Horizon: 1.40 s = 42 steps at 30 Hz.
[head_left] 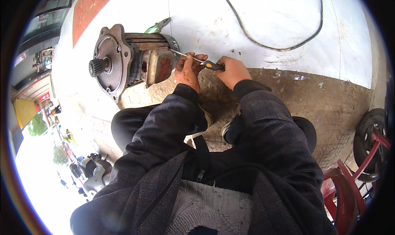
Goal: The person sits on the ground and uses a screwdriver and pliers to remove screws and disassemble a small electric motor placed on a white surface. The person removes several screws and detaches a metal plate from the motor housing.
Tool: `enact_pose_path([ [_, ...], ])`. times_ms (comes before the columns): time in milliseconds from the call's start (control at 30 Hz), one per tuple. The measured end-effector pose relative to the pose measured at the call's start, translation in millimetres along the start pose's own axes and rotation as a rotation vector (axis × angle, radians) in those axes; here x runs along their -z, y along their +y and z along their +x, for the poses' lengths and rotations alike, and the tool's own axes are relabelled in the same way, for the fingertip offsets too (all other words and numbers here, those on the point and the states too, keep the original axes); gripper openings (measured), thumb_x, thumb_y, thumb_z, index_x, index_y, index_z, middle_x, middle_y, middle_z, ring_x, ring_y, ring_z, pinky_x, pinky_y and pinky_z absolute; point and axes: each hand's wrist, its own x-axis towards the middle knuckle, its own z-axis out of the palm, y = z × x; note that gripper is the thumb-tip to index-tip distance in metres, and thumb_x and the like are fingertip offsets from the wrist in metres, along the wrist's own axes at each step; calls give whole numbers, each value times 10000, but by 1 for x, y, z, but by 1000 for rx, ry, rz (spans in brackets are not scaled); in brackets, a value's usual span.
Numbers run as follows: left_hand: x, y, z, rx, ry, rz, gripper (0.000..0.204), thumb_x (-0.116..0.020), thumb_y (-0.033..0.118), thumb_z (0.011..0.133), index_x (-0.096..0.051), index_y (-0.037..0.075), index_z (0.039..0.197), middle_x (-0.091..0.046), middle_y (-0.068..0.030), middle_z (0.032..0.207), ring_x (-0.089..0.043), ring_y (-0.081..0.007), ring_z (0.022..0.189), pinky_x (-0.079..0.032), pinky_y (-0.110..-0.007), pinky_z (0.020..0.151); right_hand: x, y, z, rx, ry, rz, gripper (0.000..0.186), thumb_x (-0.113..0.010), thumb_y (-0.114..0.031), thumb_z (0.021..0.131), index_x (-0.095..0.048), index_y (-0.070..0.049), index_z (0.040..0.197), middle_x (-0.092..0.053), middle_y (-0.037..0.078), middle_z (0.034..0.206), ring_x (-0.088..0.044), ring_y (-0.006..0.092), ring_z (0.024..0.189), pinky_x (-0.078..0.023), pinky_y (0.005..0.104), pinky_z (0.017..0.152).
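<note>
A heavy electric motor (149,41) lies on its side at the upper left, with a rusty flange (113,50) and a toothed shaft (97,67) pointing left. On its near side is a worn metal terminal box (159,67). My right hand (234,71) is closed round the dark and yellow handle of a screwdriver (210,65). The screwdriver's thin shaft slopes up and left to the edge of the box, where its tip meets the motor. Beside the box, my left hand (187,73) has its fingers curled about that shaft; some fingertips are hidden.
Green-handled pliers (154,28) lie behind the motor on a white sheet (197,13). A black cable (263,46) loops across the sheet. Brown rough ground (284,91) lies nearer me. To the right stand a wheel (368,132) and a red metal frame (345,185).
</note>
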Motion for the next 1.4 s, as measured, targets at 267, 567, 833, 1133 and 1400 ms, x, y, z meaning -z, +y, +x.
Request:
enact_pose_path([
  [267, -3, 2, 4, 2, 35, -2, 176, -567, 191, 1001, -545, 32, 1073, -701, -194, 985, -702, -379, 1003, -546, -451, 853, 2, -3, 4, 8, 6, 2, 310, -759, -224, 800, -702, -10, 1018, -713, 205, 876, -686, 386, 856, -527, 433, 780],
  [567, -9, 0, 1, -3, 48, 32, 174, -529, 181, 1012, -522, 30, 1100, -717, -182, 943, -723, -316, 931, -574, -410, 802, 12, -2, 2, -26, -38, 3, 302, -763, -220, 802, -703, -10, 1011, -711, 207, 876, -686, 384, 854, -527, 433, 774],
  [833, -13, 2, 2, -26, 79, 2, 152, -552, 156, 998, -531, 27, 1076, -715, -188, 935, -722, -316, 925, -580, -411, 807, 13, 6, 9, 17, -26, 121, 347, -763, -248, 825, -703, 9, 1051, -712, 157, 829, -680, 290, 741, -525, 380, 695],
  [1133, -17, 3, -3, -78, 149, 31, 133, -600, 148, 982, -521, 45, 960, -721, -181, 874, -728, -299, 844, -584, -411, 795, 29, 15, 12, -323, -454, 794, 380, -724, -328, 915, -699, 31, 1038, -651, 47, 769, -530, 104, 518, -396, 259, 472],
  [1400, -26, 14, -6, -82, 129, 4, 200, -580, 194, 962, -529, 3, 992, -708, -209, 884, -725, -321, 865, -574, -412, 796, 19, -14, -13, 388, 189, 146, 299, -763, -241, 844, -666, -13, 1011, -670, 107, 862, -633, 267, 671, -503, 381, 598],
])
